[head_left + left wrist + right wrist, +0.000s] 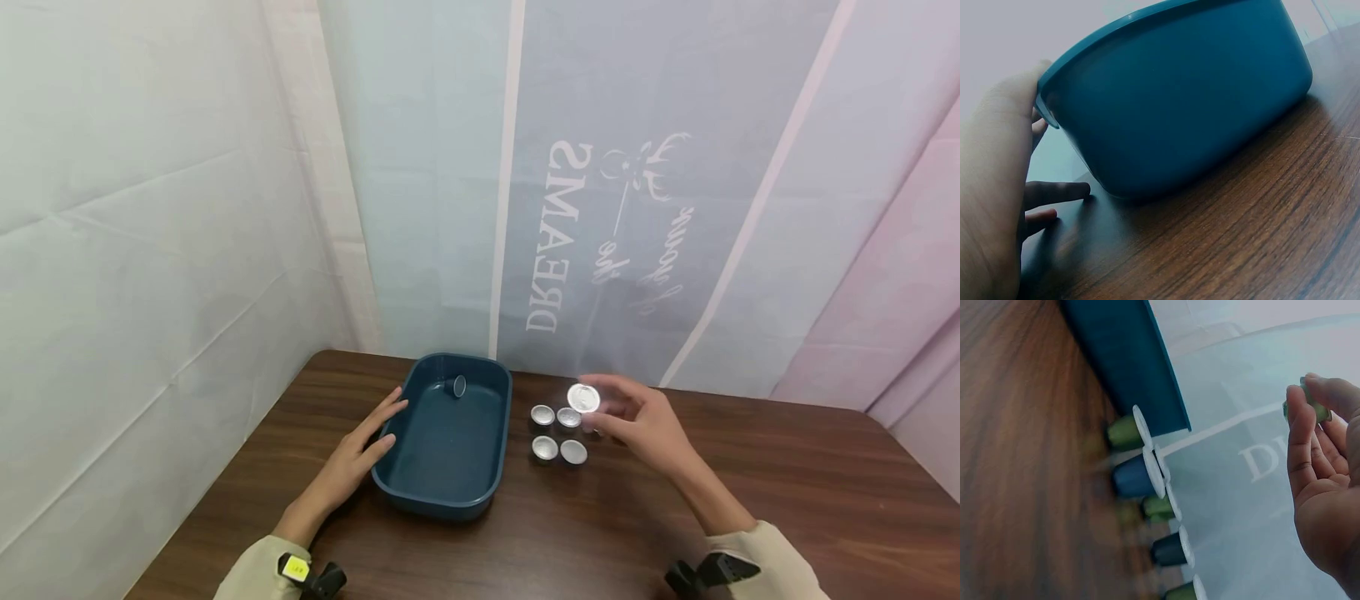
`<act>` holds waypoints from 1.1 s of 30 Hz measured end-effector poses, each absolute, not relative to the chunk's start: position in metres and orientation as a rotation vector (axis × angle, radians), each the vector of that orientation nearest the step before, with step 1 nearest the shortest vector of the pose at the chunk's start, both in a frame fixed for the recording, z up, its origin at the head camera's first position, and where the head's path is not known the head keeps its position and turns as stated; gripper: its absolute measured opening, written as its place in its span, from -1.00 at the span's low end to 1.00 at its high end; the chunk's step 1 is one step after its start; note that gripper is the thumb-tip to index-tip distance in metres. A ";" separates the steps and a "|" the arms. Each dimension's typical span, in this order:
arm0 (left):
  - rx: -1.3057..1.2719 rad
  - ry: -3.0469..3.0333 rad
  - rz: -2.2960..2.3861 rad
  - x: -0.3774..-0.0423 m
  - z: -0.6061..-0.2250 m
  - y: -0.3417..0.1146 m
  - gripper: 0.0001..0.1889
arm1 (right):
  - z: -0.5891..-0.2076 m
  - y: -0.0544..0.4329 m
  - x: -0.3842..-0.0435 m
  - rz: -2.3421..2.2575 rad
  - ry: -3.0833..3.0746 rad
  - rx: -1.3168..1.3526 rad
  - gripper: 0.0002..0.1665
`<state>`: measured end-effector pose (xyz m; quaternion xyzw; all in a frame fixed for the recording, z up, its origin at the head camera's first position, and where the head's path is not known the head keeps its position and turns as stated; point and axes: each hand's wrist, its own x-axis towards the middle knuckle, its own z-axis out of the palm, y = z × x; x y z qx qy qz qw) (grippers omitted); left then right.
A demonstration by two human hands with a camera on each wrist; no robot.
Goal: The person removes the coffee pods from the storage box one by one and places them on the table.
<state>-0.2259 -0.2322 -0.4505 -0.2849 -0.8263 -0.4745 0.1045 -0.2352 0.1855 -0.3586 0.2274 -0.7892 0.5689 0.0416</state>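
Note:
My right hand (pixel 651 423) pinches a green coffee capsule (pixel 1320 412) between thumb and fingertips, above the table; its silver foil lid faces up in the head view. Below it, several coffee capsules (pixel 544 449) stand lid-up in a small group, one partly hidden by the hand. The right wrist view shows green, blue and dark bodies, among them a blue capsule (pixel 1137 477). My left hand (pixel 351 460) rests at the left side of a dark blue plastic bin (pixel 446 454), its fingers extended at the rim. Inside, near the far end, one capsule (pixel 459 386) lies on its side.
The brown wood-grain table (pixel 600 533) carries everything, with its far edge just behind the bin. A pale curtain (pixel 435 208) with printed lettering hangs behind it, and a whitish cloth (pixel 150 250) hangs at the left.

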 end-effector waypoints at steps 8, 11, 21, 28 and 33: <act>-0.840 -2.442 -1.395 -0.227 -0.454 -0.234 -0.48 | -0.384 0.212 -0.225 1.814 -2.359 0.576 -0.45; -0.842 -2.437 -1.407 -0.228 -0.454 -0.233 -0.48 | -0.392 0.218 -0.223 1.845 -2.351 0.509 -0.45; -0.867 -2.432 -1.415 -0.229 -0.454 -0.234 -0.47 | -0.416 0.230 -0.221 1.903 -2.372 0.522 -0.43; -0.847 -2.435 -1.409 -0.228 -0.454 -0.234 -0.47 | -0.434 0.232 -0.224 1.979 -2.389 0.474 -0.41; -0.846 -2.437 -1.411 -0.228 -0.453 -0.234 -0.48 | -0.442 0.232 -0.225 1.993 -2.403 0.451 -0.44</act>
